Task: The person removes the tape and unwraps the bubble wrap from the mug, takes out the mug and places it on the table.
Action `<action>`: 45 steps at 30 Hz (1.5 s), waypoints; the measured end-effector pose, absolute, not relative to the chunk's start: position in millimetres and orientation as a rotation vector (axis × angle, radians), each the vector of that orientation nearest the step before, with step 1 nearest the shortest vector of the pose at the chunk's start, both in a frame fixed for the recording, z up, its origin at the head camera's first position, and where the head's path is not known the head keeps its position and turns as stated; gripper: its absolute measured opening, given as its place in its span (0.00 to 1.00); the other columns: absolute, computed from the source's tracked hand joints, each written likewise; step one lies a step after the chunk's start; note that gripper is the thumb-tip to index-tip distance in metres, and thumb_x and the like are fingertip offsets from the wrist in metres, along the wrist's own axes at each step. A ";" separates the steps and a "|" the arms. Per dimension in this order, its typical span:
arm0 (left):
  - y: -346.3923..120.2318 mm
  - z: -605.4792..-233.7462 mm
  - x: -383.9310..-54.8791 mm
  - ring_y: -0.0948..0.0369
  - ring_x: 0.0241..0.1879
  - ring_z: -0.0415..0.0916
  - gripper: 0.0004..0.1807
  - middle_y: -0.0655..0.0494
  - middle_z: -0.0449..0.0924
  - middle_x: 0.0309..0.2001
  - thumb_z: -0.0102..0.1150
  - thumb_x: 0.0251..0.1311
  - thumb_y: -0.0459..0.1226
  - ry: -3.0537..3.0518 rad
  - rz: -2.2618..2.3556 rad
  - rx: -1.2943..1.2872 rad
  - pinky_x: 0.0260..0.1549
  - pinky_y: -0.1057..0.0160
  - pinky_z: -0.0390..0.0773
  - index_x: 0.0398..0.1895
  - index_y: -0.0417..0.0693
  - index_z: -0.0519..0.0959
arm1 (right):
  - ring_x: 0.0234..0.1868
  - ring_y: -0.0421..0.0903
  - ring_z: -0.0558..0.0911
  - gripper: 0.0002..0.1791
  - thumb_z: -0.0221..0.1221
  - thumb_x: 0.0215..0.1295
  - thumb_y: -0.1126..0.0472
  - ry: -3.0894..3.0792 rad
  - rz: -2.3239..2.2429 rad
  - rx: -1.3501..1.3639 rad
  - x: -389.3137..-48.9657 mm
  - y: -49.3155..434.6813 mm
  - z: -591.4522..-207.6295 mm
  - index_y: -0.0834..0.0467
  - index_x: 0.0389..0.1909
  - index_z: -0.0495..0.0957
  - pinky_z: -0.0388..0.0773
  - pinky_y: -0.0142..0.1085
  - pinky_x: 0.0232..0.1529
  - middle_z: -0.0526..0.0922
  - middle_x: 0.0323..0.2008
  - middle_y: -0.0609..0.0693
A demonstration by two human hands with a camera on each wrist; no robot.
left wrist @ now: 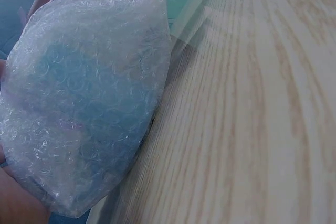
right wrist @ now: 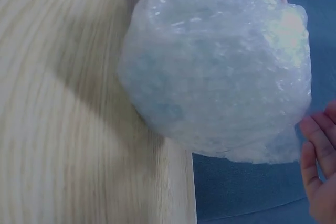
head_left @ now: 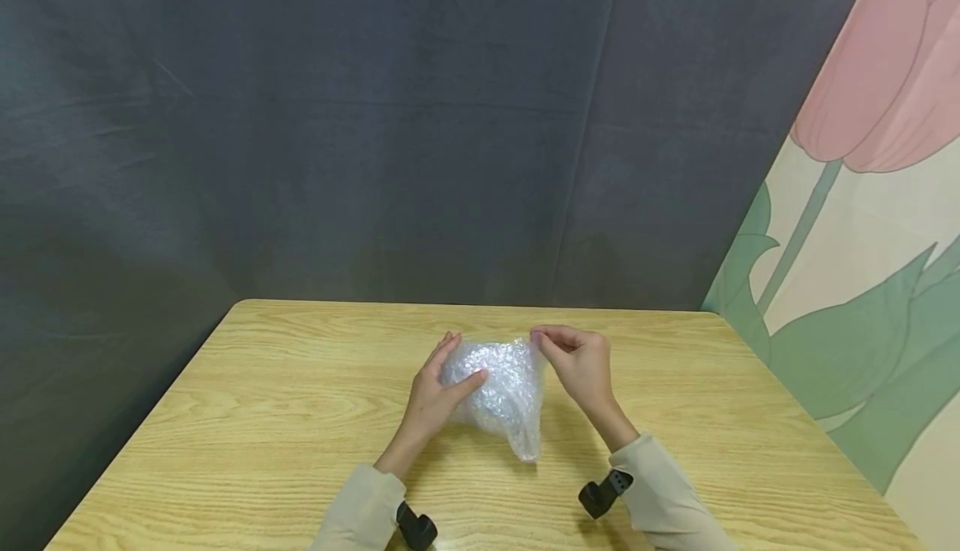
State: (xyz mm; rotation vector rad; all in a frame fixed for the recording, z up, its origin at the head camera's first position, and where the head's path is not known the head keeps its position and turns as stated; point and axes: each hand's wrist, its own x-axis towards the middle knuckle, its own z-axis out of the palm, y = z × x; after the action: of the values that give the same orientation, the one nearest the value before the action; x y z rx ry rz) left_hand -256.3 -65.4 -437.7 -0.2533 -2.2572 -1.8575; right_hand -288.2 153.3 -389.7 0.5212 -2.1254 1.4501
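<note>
A bundle of clear bubble wrap [head_left: 495, 388] stands over the middle of the table, with something bluish showing faintly through the layers in the left wrist view. My left hand [head_left: 431, 397] grips its left side, thumb across the near face and fingers along the far edge. At the upper right corner, my right hand [head_left: 581, 363] pinches the edge of the wrap between thumb and fingertips. A loose flap of wrap [head_left: 525, 443] hangs down at the lower right. In the right wrist view the right fingertips [right wrist: 310, 127] are at the wrap's edge.
The wood-grain table [head_left: 262, 401] extends on both sides of the bundle. Behind it hangs a dark grey curtain [head_left: 375, 134]. A wall with a painted tulip [head_left: 862, 101] borders the right side. Both sleeved wrists carry small black cameras [head_left: 600, 497].
</note>
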 end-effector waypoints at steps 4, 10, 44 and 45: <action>-64.8 -433.7 -253.2 0.49 0.73 0.46 0.39 0.50 0.53 0.74 0.69 0.55 0.45 -2.251 -1.871 -0.255 0.68 0.41 0.45 0.70 0.47 0.66 | 0.32 0.46 0.86 0.04 0.63 0.61 0.72 -2.119 1.502 0.479 -278.8 151.0 -376.4 0.71 0.34 0.85 0.79 0.24 0.31 0.86 0.32 0.60; -63.2 -399.0 -230.4 0.44 0.72 0.46 0.36 0.41 0.53 0.73 0.67 0.56 0.37 -2.257 -1.894 -0.248 0.67 0.39 0.45 0.68 0.37 0.65 | 0.32 0.47 0.86 0.05 0.61 0.62 0.74 -2.128 1.534 0.434 -265.2 146.3 -358.6 0.74 0.35 0.83 0.79 0.24 0.32 0.85 0.32 0.64; -65.3 -438.9 -257.0 0.50 0.73 0.45 0.39 0.53 0.53 0.74 0.69 0.55 0.47 -2.258 -1.855 -0.261 0.68 0.41 0.45 0.70 0.50 0.66 | 0.31 0.35 0.82 0.09 0.63 0.62 0.70 -2.105 1.740 0.202 -277.9 157.2 -368.3 0.72 0.39 0.83 0.75 0.23 0.29 0.85 0.36 0.63; -65.3 -438.9 -257.1 0.50 0.73 0.46 0.39 0.53 0.53 0.74 0.69 0.55 0.47 -2.260 -1.853 -0.259 0.68 0.41 0.45 0.70 0.50 0.66 | 0.31 0.36 0.83 0.08 0.63 0.62 0.69 -2.102 1.748 0.199 -280.9 158.9 -371.7 0.71 0.39 0.84 0.75 0.23 0.29 0.86 0.36 0.61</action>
State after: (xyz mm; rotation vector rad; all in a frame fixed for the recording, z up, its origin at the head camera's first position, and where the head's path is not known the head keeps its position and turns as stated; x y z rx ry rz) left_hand -257.1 -65.3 -438.9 -0.2592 -2.2603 -1.8532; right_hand -280.9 158.9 -371.7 0.1988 -2.1022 1.7477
